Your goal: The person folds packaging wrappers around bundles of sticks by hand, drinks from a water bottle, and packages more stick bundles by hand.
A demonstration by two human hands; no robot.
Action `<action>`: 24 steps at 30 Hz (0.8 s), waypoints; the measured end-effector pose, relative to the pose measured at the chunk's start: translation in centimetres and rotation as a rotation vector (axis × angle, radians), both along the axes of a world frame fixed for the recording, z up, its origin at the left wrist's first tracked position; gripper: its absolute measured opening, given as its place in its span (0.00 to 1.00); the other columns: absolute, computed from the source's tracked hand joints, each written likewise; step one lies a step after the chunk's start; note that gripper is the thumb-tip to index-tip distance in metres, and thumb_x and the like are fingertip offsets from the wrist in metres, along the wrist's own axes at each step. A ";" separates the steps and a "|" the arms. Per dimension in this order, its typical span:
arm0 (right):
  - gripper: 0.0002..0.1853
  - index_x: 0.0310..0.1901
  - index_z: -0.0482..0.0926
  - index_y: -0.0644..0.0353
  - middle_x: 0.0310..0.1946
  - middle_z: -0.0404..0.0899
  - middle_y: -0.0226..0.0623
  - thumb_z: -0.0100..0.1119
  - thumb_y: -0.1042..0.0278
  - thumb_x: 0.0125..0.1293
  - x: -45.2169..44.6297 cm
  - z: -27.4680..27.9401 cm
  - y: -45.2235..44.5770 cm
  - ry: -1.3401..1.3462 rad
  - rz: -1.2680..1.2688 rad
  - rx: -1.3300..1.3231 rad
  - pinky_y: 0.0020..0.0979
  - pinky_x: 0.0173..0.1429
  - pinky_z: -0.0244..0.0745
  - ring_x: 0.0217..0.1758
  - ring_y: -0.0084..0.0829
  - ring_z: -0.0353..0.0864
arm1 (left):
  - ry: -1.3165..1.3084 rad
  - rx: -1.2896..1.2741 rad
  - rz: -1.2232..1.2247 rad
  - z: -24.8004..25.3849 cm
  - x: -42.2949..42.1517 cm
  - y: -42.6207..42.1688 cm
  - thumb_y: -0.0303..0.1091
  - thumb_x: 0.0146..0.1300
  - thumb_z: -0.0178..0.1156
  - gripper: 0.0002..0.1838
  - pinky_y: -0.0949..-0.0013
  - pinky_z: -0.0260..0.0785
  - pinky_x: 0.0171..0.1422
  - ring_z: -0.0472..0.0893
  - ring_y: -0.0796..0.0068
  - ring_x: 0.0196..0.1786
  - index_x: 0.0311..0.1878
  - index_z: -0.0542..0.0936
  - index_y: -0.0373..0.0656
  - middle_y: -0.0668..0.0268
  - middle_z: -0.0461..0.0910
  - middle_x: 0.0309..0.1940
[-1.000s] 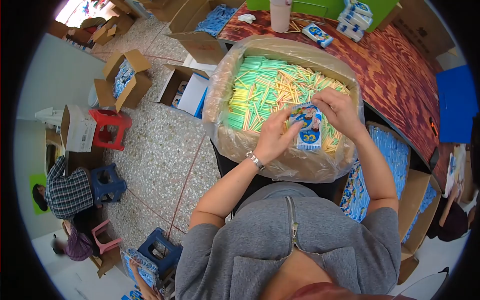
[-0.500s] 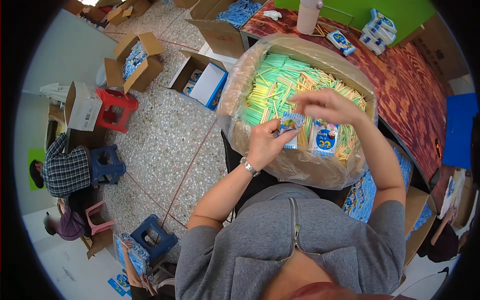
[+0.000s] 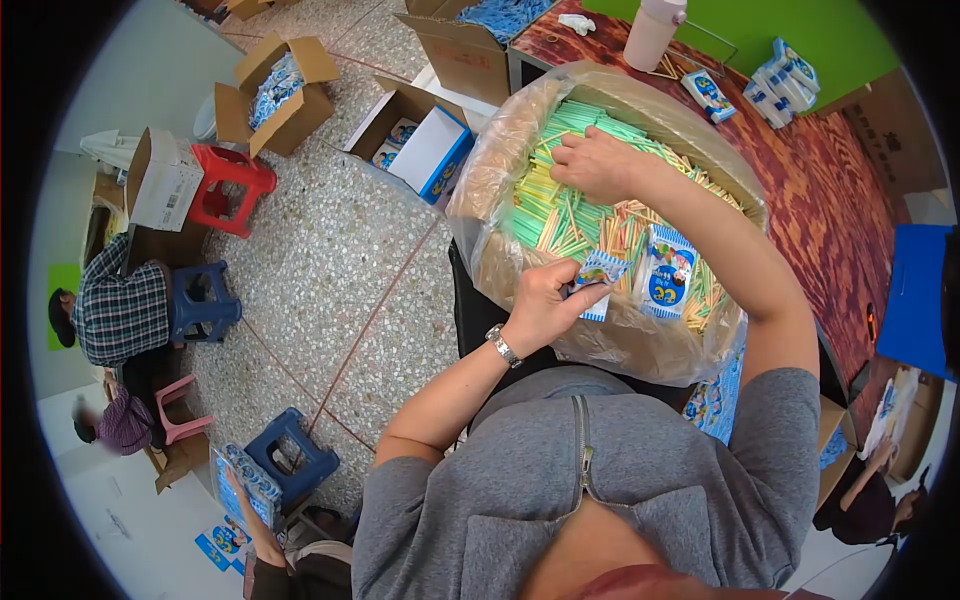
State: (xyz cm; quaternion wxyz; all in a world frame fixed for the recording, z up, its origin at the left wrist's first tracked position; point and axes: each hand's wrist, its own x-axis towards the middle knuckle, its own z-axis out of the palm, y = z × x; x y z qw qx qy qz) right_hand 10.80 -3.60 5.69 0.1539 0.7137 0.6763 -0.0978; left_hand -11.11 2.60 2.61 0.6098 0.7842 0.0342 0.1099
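Observation:
My left hand [image 3: 545, 308] is closed around a small blue-and-white striped packet [image 3: 600, 272], thumb pressed along its front. Above and to the right of it, my right hand [image 3: 598, 166] is among thin green, yellow and orange sticks [image 3: 560, 212], its fingers curled down; what lies between the fingertips is hidden. The sticks fill a large box lined with clear plastic [image 3: 495, 190]. On top of them, right of my left hand, lies a larger printed packet [image 3: 668, 275] with blue-striped ends.
A red-brown patterned table [image 3: 800, 190] behind the box carries a pink bottle [image 3: 655, 35] and stacked packets [image 3: 780, 85]. An open blue-and-white carton [image 3: 430, 160] and a cardboard box of packets [image 3: 280, 95] stand left. Stools [image 3: 290, 455] and several people are farther off.
My right hand has moved from beside the small packet up and left, down to the sticks. My left hand still holds the packet. The whole view has shifted slightly.

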 end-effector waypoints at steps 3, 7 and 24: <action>0.07 0.37 0.77 0.55 0.39 0.73 0.33 0.57 0.70 0.56 0.0 -0.3 0.0 -0.065 0.054 0.026 0.41 0.53 0.69 0.53 0.33 0.72 | 0.005 -0.012 0.002 0.1 0.1 0.1 0.38 0.57 0.71 0.20 0.67 0.60 0.24 0.66 0.77 0.19 0.22 0.73 0.35 0.62 0.70 0.16; 0.04 0.35 0.77 0.52 0.36 0.74 0.30 0.55 0.67 0.59 -0.6 -1.0 0.0 -0.160 0.125 0.111 0.39 0.54 0.68 0.50 0.31 0.73 | 0.005 -0.022 0.002 -0.1 0.2 0.0 0.37 0.57 0.71 0.20 0.68 0.59 0.24 0.65 0.77 0.19 0.21 0.72 0.35 0.62 0.69 0.16; 0.04 0.32 0.74 0.54 0.32 0.75 0.30 0.52 0.66 0.61 -0.2 -1.3 -2.6 -0.170 0.175 0.345 0.34 0.53 0.69 0.45 0.29 0.76 | -0.005 -0.047 0.036 -1.2 0.2 0.1 0.36 0.58 0.70 0.18 0.70 0.61 0.25 0.66 0.81 0.21 0.23 0.73 0.36 0.65 0.70 0.17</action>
